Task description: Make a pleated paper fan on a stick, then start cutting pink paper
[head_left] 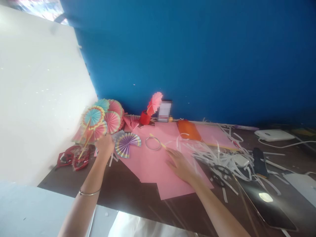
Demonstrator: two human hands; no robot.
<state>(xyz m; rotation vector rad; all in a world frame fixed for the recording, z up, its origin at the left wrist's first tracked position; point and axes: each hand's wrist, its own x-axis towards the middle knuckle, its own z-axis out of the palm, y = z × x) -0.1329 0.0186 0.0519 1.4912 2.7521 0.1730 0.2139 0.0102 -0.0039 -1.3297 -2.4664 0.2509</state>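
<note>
My left hand (105, 145) is closed at the near side of a cluster of folded paper fans (112, 121) in pink, blue and yellow. What its fingers hold, if anything, is hidden. A half-open purple striped paper fan (127, 144) lies just right of it. My right hand (179, 163) rests with fingers stretched out over pink paper sheets (150, 168). A thin yellow stick (158, 141) lies by its fingertips, partly across a round metal bangle (153, 143). Whether the fingers touch the stick, I cannot tell.
White paper strips (217, 156) are heaped at right, beside a black phone (269, 204). A white device with a cable (274, 135) sits behind. An orange sheet (189, 130), a red holder (145, 118) and a blue wall (197, 59) stand beyond. Red items in plastic (74, 157) lie left.
</note>
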